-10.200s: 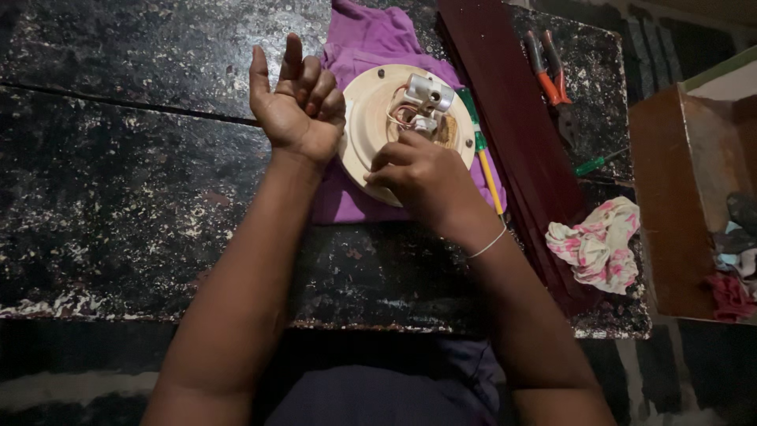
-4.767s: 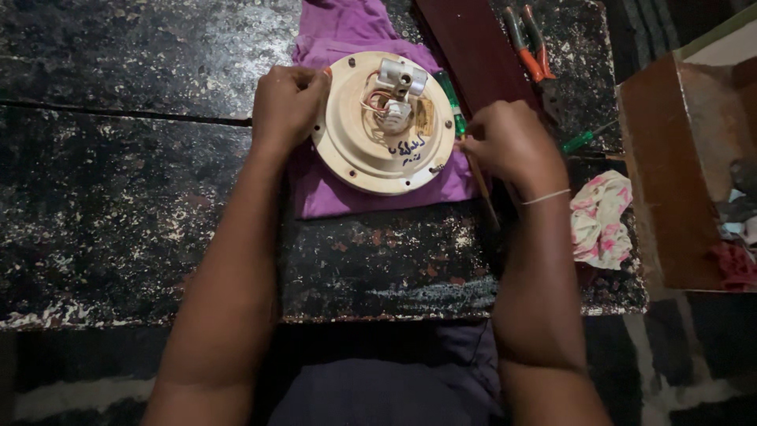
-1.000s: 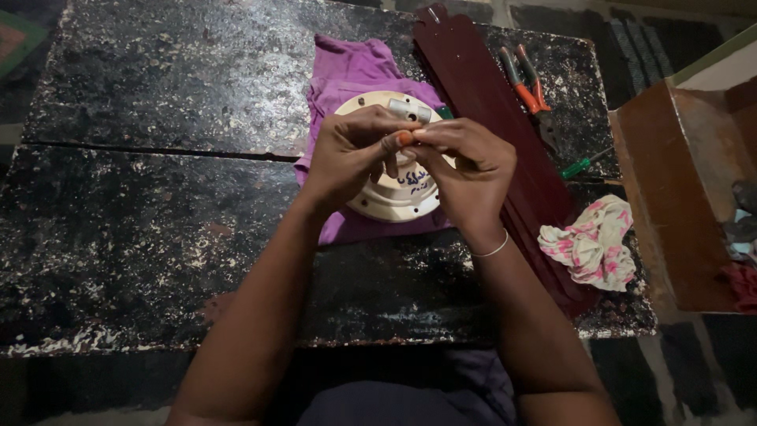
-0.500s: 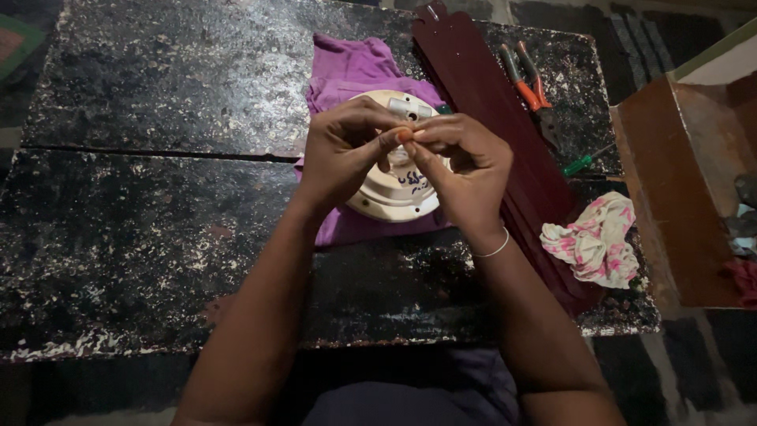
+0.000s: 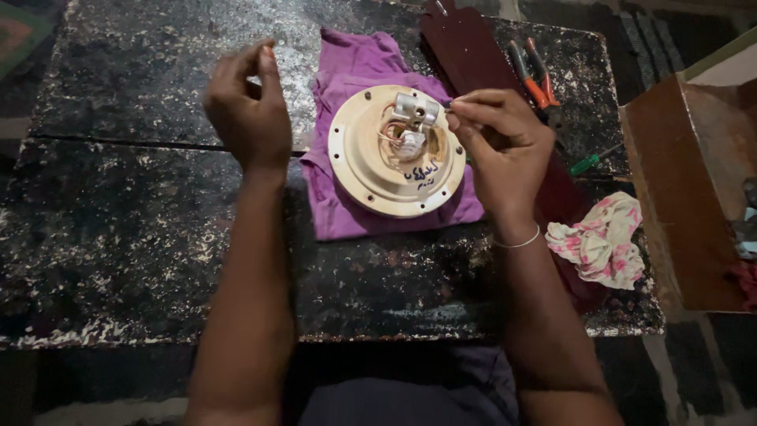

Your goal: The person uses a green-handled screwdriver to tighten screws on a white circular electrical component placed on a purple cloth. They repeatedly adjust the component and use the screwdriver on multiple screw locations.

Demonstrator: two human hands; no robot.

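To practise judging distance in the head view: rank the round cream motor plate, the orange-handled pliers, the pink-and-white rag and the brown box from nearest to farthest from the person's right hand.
From the right hand:
1. Round cream motor plate, just to its left, fingertips at the edge.
2. Orange-handled pliers, above it.
3. Pink-and-white rag, lower right.
4. Brown box, far right.

Worn black speckled table (image 5: 118, 237), dimly lit.
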